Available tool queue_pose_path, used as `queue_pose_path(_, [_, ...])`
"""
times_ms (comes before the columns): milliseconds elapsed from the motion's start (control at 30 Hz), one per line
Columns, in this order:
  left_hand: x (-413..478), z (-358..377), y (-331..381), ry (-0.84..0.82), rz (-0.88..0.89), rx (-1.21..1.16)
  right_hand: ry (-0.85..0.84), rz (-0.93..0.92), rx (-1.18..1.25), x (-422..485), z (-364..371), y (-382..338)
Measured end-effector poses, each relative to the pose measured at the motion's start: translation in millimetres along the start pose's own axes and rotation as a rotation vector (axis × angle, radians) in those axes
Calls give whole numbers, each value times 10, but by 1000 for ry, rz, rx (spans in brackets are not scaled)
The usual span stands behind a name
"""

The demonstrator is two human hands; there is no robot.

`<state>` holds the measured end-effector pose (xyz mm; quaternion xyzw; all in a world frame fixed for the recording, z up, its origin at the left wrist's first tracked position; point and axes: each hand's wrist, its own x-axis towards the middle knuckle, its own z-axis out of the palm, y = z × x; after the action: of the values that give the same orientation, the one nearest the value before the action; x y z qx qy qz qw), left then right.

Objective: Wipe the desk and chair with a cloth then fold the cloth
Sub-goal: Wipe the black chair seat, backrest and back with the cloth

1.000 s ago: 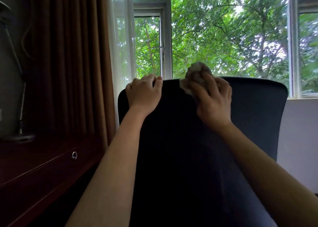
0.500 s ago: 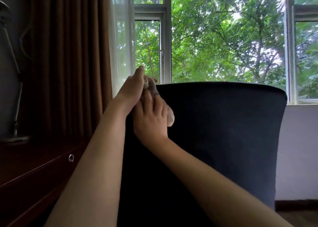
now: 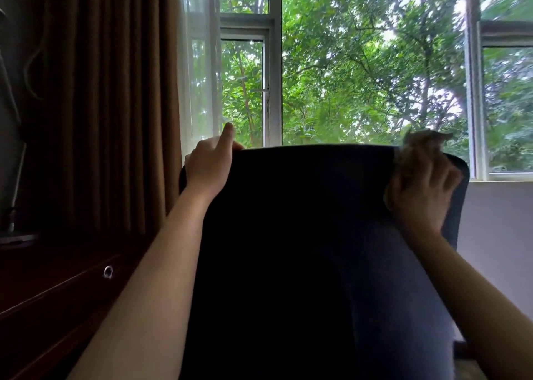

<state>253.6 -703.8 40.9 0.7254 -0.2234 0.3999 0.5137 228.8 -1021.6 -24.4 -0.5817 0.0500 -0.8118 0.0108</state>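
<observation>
window point(image 3: 372, 62) behind | one chair point(image 3: 302, 235) | right hand point(image 3: 421, 189) presses one cloth point(image 3: 418, 146) | left hand point(image 3: 209, 172) grips chair top

Chair point(image 3: 302, 250) backrest before the window point(image 3: 360, 62), desk point(image 3: 52, 287) to its left, curtain point(image 3: 115, 91) behind desk

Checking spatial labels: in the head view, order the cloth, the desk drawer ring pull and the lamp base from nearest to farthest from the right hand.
1. Cloth, bunched in the right hand at the chair's top right corner.
2. Ring pull, on the desk front, far left.
3. Lamp base, on the desk at the left edge.
</observation>
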Motion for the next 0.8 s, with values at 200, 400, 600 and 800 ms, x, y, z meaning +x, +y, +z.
queue_pose_path(200, [40,-16,-49,15,-3,-4,3,168,88,34,-76,181])
queue_pose_path(400, [-9,35,-72,119,27,381,7,96,28,16,-72,51])
queue_pose_path(600, [-161,555,366,102,235,569,14,-142,58,156,-46,-259])
queue_pose_path(800, [-236,871,502,24,305,558,-53,-593,109,105,-54,-402])
